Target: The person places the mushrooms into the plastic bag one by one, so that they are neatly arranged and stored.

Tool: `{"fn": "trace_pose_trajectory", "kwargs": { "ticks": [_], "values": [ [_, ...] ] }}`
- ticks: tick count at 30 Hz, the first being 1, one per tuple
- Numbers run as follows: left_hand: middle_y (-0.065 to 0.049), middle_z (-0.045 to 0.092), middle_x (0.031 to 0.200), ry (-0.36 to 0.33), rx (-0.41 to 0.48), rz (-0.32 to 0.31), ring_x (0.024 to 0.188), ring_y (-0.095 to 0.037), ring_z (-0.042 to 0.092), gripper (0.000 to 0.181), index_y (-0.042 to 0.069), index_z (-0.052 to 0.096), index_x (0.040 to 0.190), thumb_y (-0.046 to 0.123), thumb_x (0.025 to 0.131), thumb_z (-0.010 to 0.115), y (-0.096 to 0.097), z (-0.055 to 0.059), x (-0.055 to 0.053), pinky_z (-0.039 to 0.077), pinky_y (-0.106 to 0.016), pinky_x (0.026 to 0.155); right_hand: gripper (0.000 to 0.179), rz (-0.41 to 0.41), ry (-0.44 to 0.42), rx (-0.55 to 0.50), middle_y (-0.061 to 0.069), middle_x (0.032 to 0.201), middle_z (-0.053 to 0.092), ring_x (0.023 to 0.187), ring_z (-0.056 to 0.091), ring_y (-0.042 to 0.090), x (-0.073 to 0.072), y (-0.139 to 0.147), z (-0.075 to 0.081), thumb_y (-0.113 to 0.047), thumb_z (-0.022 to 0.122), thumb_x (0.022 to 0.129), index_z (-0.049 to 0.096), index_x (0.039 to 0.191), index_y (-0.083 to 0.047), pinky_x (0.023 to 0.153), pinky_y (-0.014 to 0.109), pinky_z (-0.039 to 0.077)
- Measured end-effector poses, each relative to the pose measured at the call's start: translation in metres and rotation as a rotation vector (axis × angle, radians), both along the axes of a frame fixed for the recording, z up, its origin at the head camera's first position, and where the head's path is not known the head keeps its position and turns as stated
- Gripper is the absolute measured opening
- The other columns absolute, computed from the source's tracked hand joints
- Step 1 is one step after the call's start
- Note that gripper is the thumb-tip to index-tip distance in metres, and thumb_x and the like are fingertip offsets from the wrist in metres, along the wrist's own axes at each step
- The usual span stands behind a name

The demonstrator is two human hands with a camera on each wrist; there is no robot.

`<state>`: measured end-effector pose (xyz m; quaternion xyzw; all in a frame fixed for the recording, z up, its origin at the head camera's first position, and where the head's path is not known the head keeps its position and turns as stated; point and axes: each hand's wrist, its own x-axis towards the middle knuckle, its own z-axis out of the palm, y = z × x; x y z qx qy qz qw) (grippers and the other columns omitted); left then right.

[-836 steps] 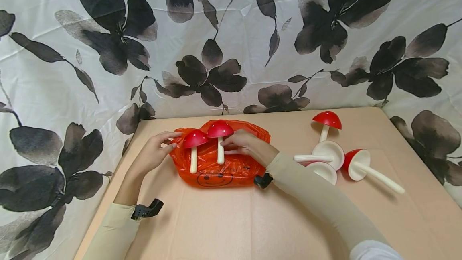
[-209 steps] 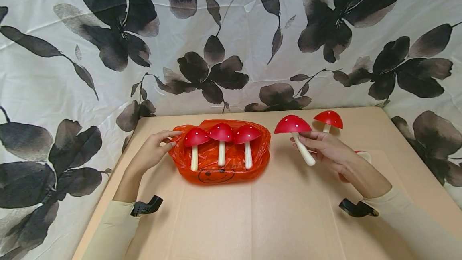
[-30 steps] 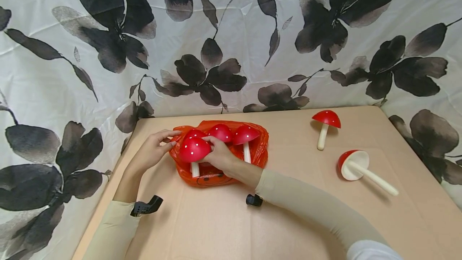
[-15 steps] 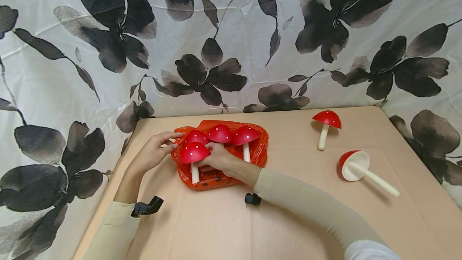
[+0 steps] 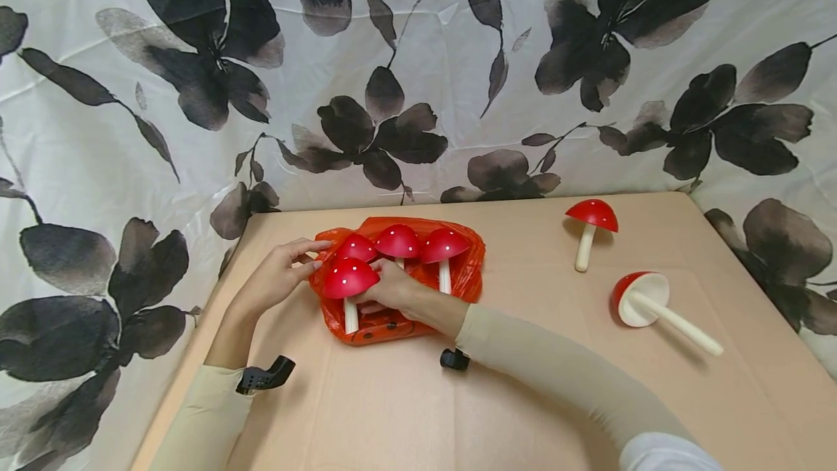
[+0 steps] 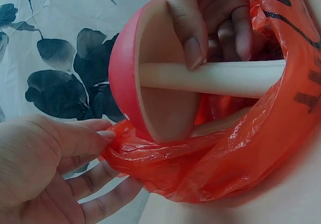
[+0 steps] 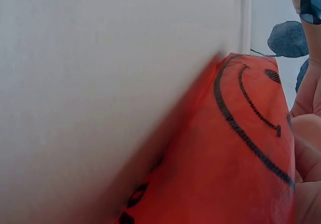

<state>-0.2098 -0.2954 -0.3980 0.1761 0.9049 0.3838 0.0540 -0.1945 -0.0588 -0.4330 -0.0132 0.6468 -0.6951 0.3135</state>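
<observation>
My left hand pinches the left rim of an orange plastic bag between thumb and fingers. My right hand reaches over the bag and holds a toy mushroom with a red, white-dotted cap and pale stem. In the left wrist view, the right thumb rests on that stem, whose lower end is inside the bag. Three more red-capped mushrooms stand in the bag: a left one, a middle one and a right one. Most of the right fingers are hidden in the head view.
On the tan table, to the right, one mushroom lies at the back with its cap away from me. Another mushroom lies nearer, showing its pale underside. A floral cloth hangs behind the table.
Over the last second the right hand lowered the held mushroom slightly into the bag's front left. Earlier, the bag held fewer mushrooms and more lay on the right. The left hand stayed at the rim.
</observation>
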Motion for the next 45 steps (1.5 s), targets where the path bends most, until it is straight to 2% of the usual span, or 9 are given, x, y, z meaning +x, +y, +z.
{"fn": "trace_pose_trajectory", "kwargs": {
  "ticks": [10,15,19,22,26,29,34,38,45],
  "values": [
    [-0.013,0.068,0.124,-0.008,0.006,-0.006,0.113,-0.031,0.059,0.039,0.008,0.066,0.135,0.001,0.097,0.061,-0.002,-0.001,0.000,0.053,-0.028,0.085,0.042,0.075,0.002,0.102,0.010,0.102,0.072,0.084,0.076,0.028,-0.001,0.002,0.001,-0.012,0.080,0.087,0.052,0.116,-0.002,0.077,0.037,0.061],
    [-0.014,0.066,0.129,-0.021,0.001,0.003,0.113,-0.032,0.058,0.038,0.008,0.065,0.135,0.001,0.098,0.061,-0.002,-0.001,0.002,0.054,-0.028,0.084,0.062,0.125,0.072,0.173,0.010,0.117,0.065,0.096,0.071,0.023,-0.001,0.007,0.004,-0.012,0.084,0.082,0.048,0.131,-0.001,0.082,0.037,0.061],
    [-0.014,0.066,0.129,-0.016,-0.001,0.009,0.110,-0.031,0.059,0.038,0.008,0.066,0.134,0.001,0.097,0.061,-0.003,0.000,0.004,0.054,-0.029,0.083,0.077,0.175,0.171,0.317,0.009,0.126,0.059,0.104,0.063,0.023,-0.001,0.016,0.009,-0.017,0.088,0.078,0.045,0.140,-0.004,0.086,0.036,0.059],
    [-0.014,0.066,0.127,-0.010,-0.004,0.012,0.107,-0.031,0.059,0.037,0.009,0.067,0.133,0.001,0.097,0.061,-0.004,0.000,0.004,0.054,-0.029,0.081,0.086,0.202,0.229,0.403,0.007,0.126,0.059,0.098,0.064,0.023,-0.001,0.022,0.016,-0.021,0.089,0.077,0.042,0.147,-0.006,0.084,0.035,0.057],
    [-0.014,0.066,0.128,-0.005,-0.008,0.015,0.108,-0.031,0.059,0.037,0.009,0.067,0.133,0.001,0.097,0.062,-0.005,0.000,0.004,0.054,-0.033,0.082,0.085,0.229,0.228,0.381,0.009,0.109,0.067,0.087,0.067,0.027,-0.003,0.029,0.021,-0.021,0.089,0.078,0.043,0.148,-0.005,0.083,0.038,0.058],
    [-0.014,0.066,0.128,-0.006,-0.007,0.012,0.110,-0.031,0.059,0.037,0.008,0.067,0.133,0.001,0.097,0.062,-0.006,-0.001,0.003,0.054,-0.036,0.085,0.076,0.240,0.204,0.339,0.012,0.100,0.069,0.087,0.067,0.028,-0.005,0.033,0.023,-0.022,0.088,0.079,0.049,0.142,-0.004,0.086,0.042,0.058],
    [-0.015,0.066,0.127,-0.007,0.006,0.003,0.113,-0.034,0.060,0.038,0.007,0.066,0.134,0.000,0.097,0.062,-0.007,-0.001,0.003,0.054,-0.033,0.087,0.069,0.266,0.185,0.304,0.013,0.100,0.070,0.093,0.069,0.031,-0.007,0.035,0.022,-0.028,0.087,0.081,0.054,0.136,-0.003,0.088,0.044,0.058],
    [-0.014,0.066,0.127,-0.004,0.003,0.001,0.114,-0.033,0.059,0.038,0.008,0.066,0.134,0.001,0.097,0.062,-0.006,-0.001,0.003,0.054,-0.029,0.085,0.074,0.290,0.169,0.289,0.013,0.099,0.072,0.096,0.070,0.033,-0.009,0.035,0.020,-0.028,0.086,0.081,0.052,0.141,-0.002,0.088,0.043,0.058],
    [-0.014,0.067,0.127,0.014,-0.002,0.003,0.108,-0.032,0.061,0.036,0.007,0.067,0.133,0.000,0.097,0.062,-0.007,0.001,0.003,0.053,-0.027,0.082,0.078,0.305,0.211,0.342,0.012,0.090,0.068,0.081,0.063,0.029,-0.014,0.041,0.020,-0.019,0.085,0.082,0.047,0.149,-0.005,0.083,0.043,0.057]
  ]
}}
